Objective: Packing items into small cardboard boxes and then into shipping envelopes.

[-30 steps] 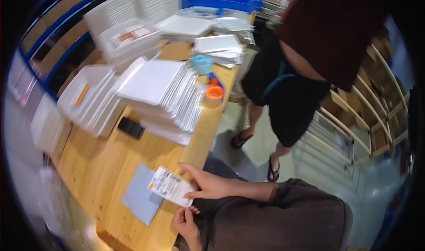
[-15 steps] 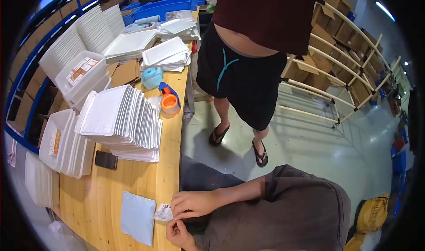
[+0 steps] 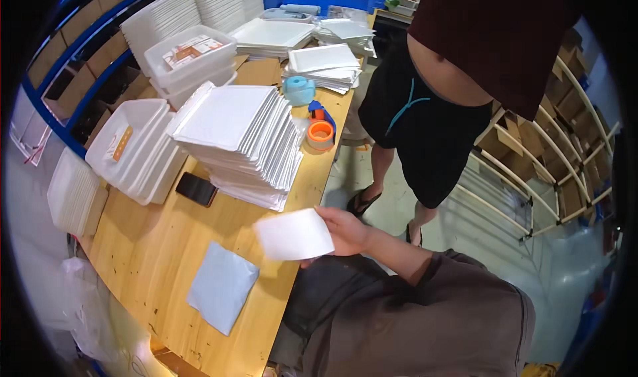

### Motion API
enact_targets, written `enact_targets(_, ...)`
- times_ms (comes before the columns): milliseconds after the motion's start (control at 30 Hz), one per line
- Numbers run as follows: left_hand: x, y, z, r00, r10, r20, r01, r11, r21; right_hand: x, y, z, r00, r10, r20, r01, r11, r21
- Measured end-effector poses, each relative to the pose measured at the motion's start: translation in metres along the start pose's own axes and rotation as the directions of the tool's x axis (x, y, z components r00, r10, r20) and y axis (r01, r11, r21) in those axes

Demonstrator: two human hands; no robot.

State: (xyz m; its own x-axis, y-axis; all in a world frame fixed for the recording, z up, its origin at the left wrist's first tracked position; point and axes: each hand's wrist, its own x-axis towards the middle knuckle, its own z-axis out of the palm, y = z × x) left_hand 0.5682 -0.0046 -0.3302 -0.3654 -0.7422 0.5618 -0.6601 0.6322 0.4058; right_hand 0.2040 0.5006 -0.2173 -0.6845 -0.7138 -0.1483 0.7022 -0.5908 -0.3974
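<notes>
1. The white flat paper sheet (image 3: 294, 234) is up in the air, just over the near edge of the long wooden bench (image 3: 159, 244).
2. The right hand (image 3: 345, 231) has its fingers closed on the right end of the sheet.
3. The left hand does not show, so I cannot tell what it is doing.
4. A pale blue square sheet (image 3: 221, 286) lies flat on the bench, near the white sheet and lower left of it.
5. A tall pile of white padded envelopes (image 3: 242, 141) sits farther back.
6. A black phone (image 3: 196, 189) lies just beside the pile.
7. An orange tape roll (image 3: 320, 134) sits by the bench edge.
8. Another person in black shorts (image 3: 425, 124) stands beside the bench.
</notes>
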Motion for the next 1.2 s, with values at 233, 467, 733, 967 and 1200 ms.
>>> enact_targets(233,-0.013,0.069,0.001,0.963,0.201,-0.177,-0.190,0.979,0.075,0.016,0.014,0.015,0.958,0.004,0.288,0.021,0.996,-0.083)
enact_targets(467,-0.026,0.225,0.077,0.903,-0.045,0.427,0.291,0.796,-0.531,0.036,0.043,0.063,0.779,-0.598,0.189,0.489,0.390,-0.781)
enact_targets(733,-0.052,0.266,0.067,0.894,0.166,0.417,0.041,0.895,-0.445,0.100,0.126,0.068,0.798,-0.295,0.525,0.392,-0.406,-0.825)
enact_targets(967,-0.044,0.267,0.054,0.922,0.204,0.330,0.015,0.831,-0.555,0.118,0.179,0.037,0.862,-0.239,0.446,0.182,-0.677,-0.713)
enact_targets(1200,0.015,0.289,0.115,0.658,0.692,0.295,-0.564,0.713,-0.416,0.107,0.163,0.035,0.927,-0.140,0.348,0.145,-0.722,-0.676)
